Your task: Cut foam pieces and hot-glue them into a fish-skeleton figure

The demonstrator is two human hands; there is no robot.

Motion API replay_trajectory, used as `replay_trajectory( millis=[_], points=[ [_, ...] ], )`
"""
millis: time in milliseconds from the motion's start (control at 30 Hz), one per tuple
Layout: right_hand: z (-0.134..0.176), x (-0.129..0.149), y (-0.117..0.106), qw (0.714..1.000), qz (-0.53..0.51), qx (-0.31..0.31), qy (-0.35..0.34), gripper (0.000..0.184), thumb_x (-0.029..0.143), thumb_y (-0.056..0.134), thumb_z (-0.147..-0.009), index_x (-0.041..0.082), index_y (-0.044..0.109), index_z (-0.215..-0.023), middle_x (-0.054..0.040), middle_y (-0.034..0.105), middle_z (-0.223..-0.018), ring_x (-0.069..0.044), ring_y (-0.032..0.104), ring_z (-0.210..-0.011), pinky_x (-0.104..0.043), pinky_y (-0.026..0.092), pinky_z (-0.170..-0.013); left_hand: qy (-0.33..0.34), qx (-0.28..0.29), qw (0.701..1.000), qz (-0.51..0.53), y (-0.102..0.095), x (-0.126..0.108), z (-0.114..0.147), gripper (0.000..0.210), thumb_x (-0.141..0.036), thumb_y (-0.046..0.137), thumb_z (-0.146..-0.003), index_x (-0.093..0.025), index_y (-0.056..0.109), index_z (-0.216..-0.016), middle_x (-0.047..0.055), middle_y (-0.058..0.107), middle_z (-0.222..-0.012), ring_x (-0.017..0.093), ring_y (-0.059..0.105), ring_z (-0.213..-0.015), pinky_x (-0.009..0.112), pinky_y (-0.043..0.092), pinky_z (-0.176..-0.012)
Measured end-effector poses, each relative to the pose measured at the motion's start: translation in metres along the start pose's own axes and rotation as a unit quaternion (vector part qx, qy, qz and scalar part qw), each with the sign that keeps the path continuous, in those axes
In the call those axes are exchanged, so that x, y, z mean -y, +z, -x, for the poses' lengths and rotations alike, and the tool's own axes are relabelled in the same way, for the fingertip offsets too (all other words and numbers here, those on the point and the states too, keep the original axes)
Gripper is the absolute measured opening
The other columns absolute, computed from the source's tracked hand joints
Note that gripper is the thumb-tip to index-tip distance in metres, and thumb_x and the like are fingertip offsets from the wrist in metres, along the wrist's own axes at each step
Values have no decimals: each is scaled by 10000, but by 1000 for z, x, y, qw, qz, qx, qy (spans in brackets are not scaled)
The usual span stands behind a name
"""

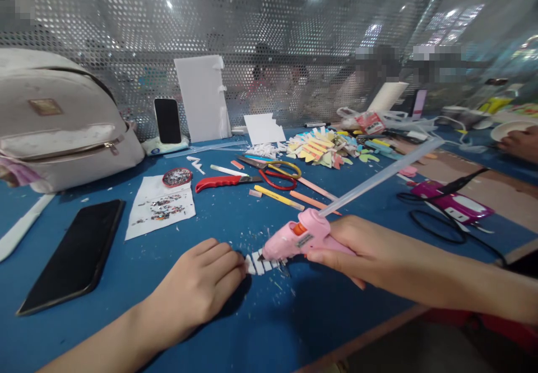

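My right hand (353,249) is wrapped around the handle of a pink hot glue gun (294,235). A long, clear glue stick (382,176) sticks out of its back end, slanting up to the right. The gun's dark nozzle points down at a small white slatted piece (259,263) lying on the blue table. My left hand (205,283) rests on the table with curled fingers, its fingertips closed at the left end of that piece. Around the piece lie small white scraps and bits of glitter.
Beyond the hands lie scissors (281,171), a red-handled knife (222,182) and a yellow stick (279,198). Cut paper pieces (321,147) form a heap behind them. A phone (73,255) and sequins on paper (162,207) are left; a purple power strip (454,202) with cable is right.
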State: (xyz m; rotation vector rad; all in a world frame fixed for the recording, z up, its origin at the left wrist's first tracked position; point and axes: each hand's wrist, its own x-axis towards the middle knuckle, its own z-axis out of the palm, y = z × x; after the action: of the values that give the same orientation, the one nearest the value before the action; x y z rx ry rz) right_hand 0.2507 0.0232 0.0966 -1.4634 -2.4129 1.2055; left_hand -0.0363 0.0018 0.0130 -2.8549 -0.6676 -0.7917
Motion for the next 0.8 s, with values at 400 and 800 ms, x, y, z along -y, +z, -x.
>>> replay_trajectory(
  millis=[400, 800],
  points=[
    [6, 11, 2, 998, 48, -18, 29, 577, 627, 424, -983, 183, 585, -652, 16, 521, -523, -136, 487, -514, -267, 308, -518, 1, 5, 1000, -1, -1, -1, 0, 275, -96, 379, -1057, -88, 634, -955, 88, 707, -859, 198, 635, -751, 344, 464, -625],
    [4, 14, 2, 997, 50, -24, 48, 585, 654, 437, -970, 192, 502, -617, 16, 545, -534, -134, 509, -529, -258, 319, -534, -1, 2, 1000, -1, 1, -1, 1, 254, -95, 399, -1051, -85, 633, -951, 86, 705, -862, 195, 628, -738, 344, 461, -623]
  ],
)
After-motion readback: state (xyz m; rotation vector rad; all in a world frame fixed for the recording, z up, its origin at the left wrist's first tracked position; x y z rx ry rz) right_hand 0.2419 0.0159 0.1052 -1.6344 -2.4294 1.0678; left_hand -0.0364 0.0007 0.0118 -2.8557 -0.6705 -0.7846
